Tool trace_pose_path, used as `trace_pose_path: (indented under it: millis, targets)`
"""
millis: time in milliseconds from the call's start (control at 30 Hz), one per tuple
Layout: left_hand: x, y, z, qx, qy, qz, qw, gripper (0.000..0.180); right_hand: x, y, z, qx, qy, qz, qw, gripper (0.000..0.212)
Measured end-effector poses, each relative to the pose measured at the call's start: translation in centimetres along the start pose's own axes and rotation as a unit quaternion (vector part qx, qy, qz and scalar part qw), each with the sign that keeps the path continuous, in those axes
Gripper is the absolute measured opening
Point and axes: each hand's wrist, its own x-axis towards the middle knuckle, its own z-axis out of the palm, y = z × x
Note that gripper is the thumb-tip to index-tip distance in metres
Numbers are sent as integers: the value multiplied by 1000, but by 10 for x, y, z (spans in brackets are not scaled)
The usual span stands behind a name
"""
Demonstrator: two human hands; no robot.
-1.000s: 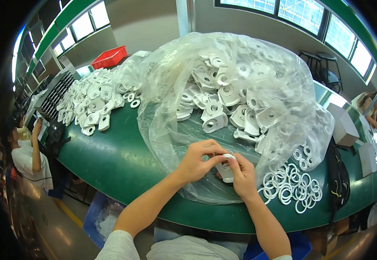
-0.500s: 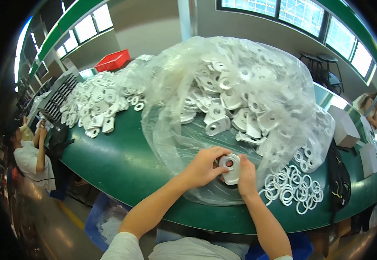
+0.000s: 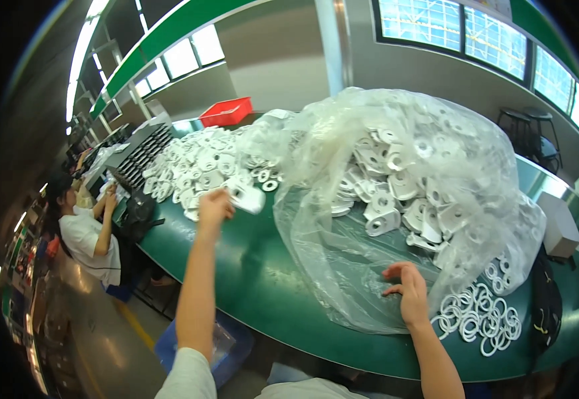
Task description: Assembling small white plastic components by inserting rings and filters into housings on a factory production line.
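My left hand (image 3: pixel 215 204) stretches out over the table's left side, its fingers closed on the edge of a white plastic part (image 3: pixel 247 197). That part is flat, rounded at one end and has a hole. It hangs at the near edge of a pile of similar white parts (image 3: pixel 203 157). Over the near edge of a large clear plastic bag (image 3: pixel 342 279) is my right hand (image 3: pixel 410 292), fingers curved and apart, holding nothing. More white parts (image 3: pixel 382 219) with round holes lie heaped inside the bag. To the right of my right hand lie loose white rings (image 3: pixel 479 316).
A red bin (image 3: pixel 226 112) stands at the back of the green table (image 3: pixel 249 292). White boxes (image 3: pixel 559 226) and a black bag (image 3: pixel 546 299) are at the right. A co-worker (image 3: pixel 90 233) sits at the left. Below the table edge is a blue container (image 3: pixel 236 352).
My left hand has carried the white part from in front of me to the left pile. My right hand has let go of it and opened. The view has turned left.
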Motion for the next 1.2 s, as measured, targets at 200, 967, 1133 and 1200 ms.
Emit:
trace_pose_path:
  millis: [200, 967, 1133, 1200]
  targets:
    - [5, 41, 58, 236, 44, 225, 944, 36, 2, -2, 0, -28, -12, 2, 1000, 35]
    - [-217, 126, 339, 117, -432, 476, 757, 19, 3, 29, -6, -86, 66, -129, 986, 29]
    - [-261, 91, 447, 214, -454, 486, 716, 11, 10, 3, -6, 15, 9, 85, 996, 23]
    - [-258, 89, 465, 247, -438, 498, 707, 10, 12, -2, -12, 212, 64, 145, 964, 24]
